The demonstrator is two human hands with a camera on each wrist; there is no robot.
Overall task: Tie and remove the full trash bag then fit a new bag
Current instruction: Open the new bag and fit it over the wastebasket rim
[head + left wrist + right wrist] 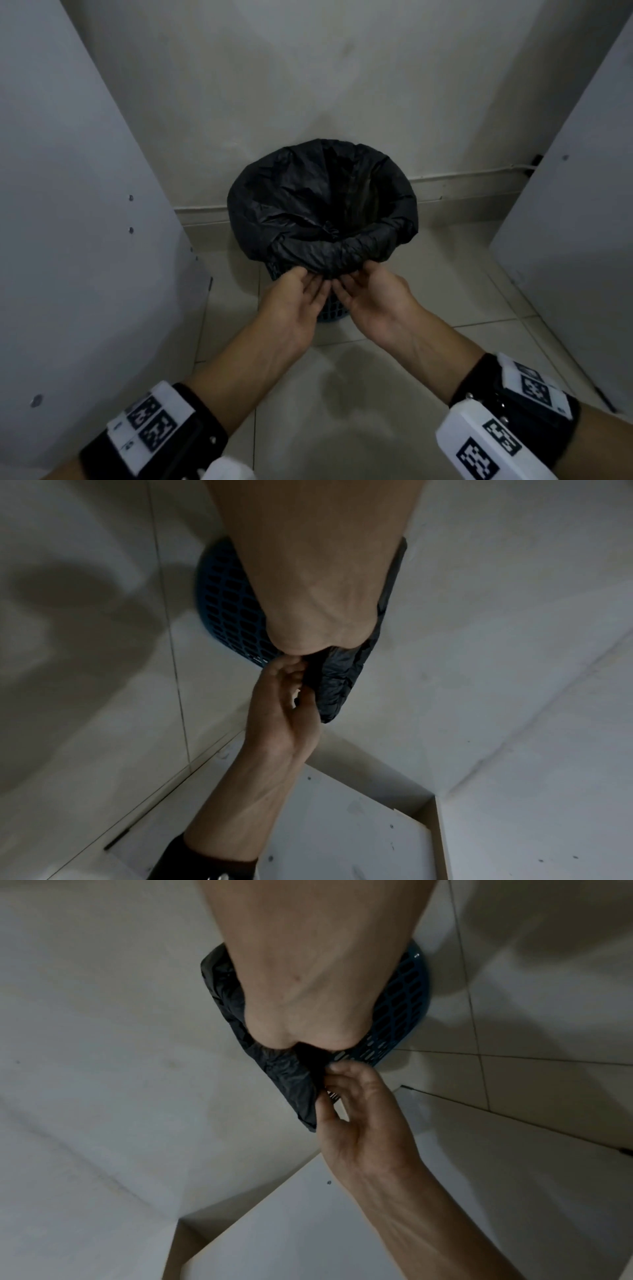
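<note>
A black trash bag (pixel 322 205) lines a blue perforated basket (pixel 330 308) that stands on the floor against the wall. The bag's mouth is open and its rim is folded over the basket's edge. My left hand (pixel 308 275) and right hand (pixel 349 279) meet palm up at the near rim, with fingers curled under the bag's rolled edge. In the right wrist view my left hand (pixel 325 1093) pinches the bag's hem (pixel 287 1080) next to the basket (pixel 400 1010). The left wrist view has my right hand (pixel 298 685) curled on the same edge (pixel 337 685). What is inside the bag stays dark.
White cabinet panels stand close on the left (pixel 68 205) and right (pixel 582 205), forming a narrow bay. A plain wall (pixel 308 68) is right behind the basket, with a thin cable along its base. Pale floor tiles (pixel 342 394) lie between me and the basket.
</note>
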